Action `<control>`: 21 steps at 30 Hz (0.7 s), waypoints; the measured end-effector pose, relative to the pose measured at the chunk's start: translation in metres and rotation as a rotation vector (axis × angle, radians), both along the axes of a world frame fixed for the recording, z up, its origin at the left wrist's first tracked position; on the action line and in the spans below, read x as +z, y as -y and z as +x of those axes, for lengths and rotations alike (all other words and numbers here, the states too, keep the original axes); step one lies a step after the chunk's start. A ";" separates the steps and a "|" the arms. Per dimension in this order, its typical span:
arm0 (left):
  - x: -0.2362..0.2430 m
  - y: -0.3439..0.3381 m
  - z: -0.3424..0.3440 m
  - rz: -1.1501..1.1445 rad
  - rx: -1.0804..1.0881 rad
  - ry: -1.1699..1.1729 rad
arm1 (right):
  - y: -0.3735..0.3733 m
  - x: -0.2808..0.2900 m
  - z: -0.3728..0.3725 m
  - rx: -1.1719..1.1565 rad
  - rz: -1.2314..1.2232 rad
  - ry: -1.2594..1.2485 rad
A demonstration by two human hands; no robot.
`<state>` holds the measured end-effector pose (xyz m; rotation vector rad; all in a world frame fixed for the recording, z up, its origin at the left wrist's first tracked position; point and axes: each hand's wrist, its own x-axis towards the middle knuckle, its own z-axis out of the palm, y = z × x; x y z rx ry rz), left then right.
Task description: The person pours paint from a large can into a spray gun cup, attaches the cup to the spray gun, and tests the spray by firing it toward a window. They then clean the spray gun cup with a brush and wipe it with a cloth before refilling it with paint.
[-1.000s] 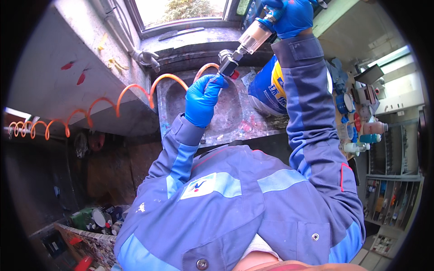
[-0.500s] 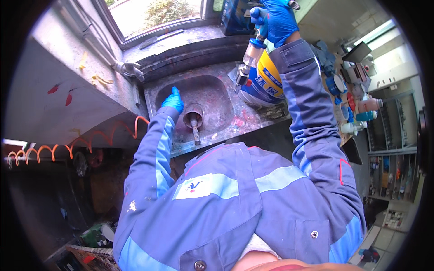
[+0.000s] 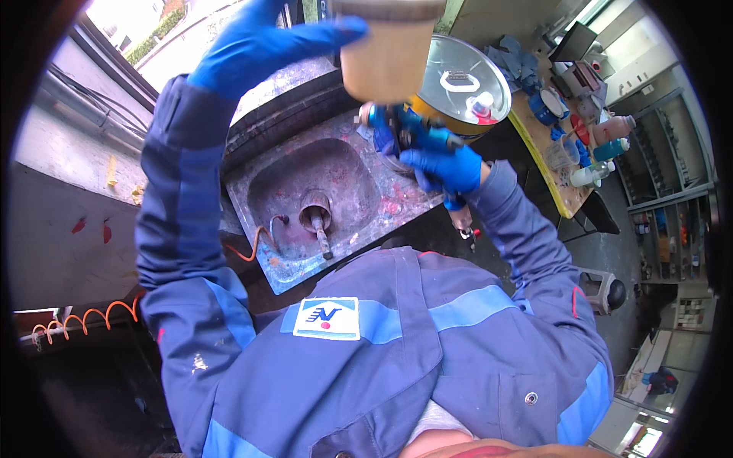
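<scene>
My right hand point(image 3: 450, 168), in a blue glove, is closed around a blue spray gun point(image 3: 408, 131) to the right of the sink. A tan paint cup point(image 3: 387, 65) sits on the gun, its upper end cut by the picture's edge. From the handle hangs a clear and metal fitting point(image 3: 460, 220). My left hand point(image 3: 267, 49), also gloved, is raised at the cup's left with one digit stretched out to its side. Whether it touches the cup I cannot tell; part of this hand is out of the picture.
A stained sink point(image 3: 351, 179) with a short pipe point(image 3: 319, 229) in it lies in front of me. An orange hose point(image 3: 256, 248) ends at its corner. Behind the gun stands a lidded bucket point(image 3: 485, 72); a bench point(image 3: 569, 198) with bottles is to the right.
My left hand has gone from over the sink up beside the cup. My right hand has come down and nearer with the spray gun, so the cup now shows.
</scene>
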<state>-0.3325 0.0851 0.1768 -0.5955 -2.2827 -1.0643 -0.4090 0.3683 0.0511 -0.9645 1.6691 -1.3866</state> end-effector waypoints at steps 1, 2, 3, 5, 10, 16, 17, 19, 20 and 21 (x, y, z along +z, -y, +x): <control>0.014 -0.014 -0.001 -0.057 -0.069 0.184 | -0.008 -0.003 0.006 0.041 0.006 -0.013; 0.023 -0.026 -0.001 -0.114 -0.139 0.369 | -0.016 -0.005 0.010 0.049 0.050 -0.019; 0.031 -0.034 0.000 -0.126 -0.118 0.513 | -0.025 -0.007 0.011 0.078 0.051 0.028; 0.028 -0.050 0.001 -0.055 -0.175 0.583 | -0.040 -0.013 0.010 0.135 0.051 0.155; -0.002 -0.078 -0.009 -0.180 -0.226 0.208 | -0.064 -0.031 0.007 0.184 0.142 0.041; 0.002 -0.100 0.014 -0.341 -0.511 0.064 | -0.092 0.010 -0.001 0.502 0.146 0.276; 0.005 -0.106 0.018 -0.349 -0.505 0.085 | -0.093 0.019 -0.003 0.421 -0.012 0.267; 0.007 -0.116 0.019 -0.338 -0.517 0.054 | -0.083 0.023 0.004 0.207 -0.188 0.187; 0.006 -0.121 0.018 -0.359 -0.505 0.021 | -0.081 0.022 0.013 0.128 -0.137 0.026; 0.005 -0.124 0.015 -0.383 -0.494 -0.010 | -0.068 0.012 0.025 0.012 -0.211 -0.169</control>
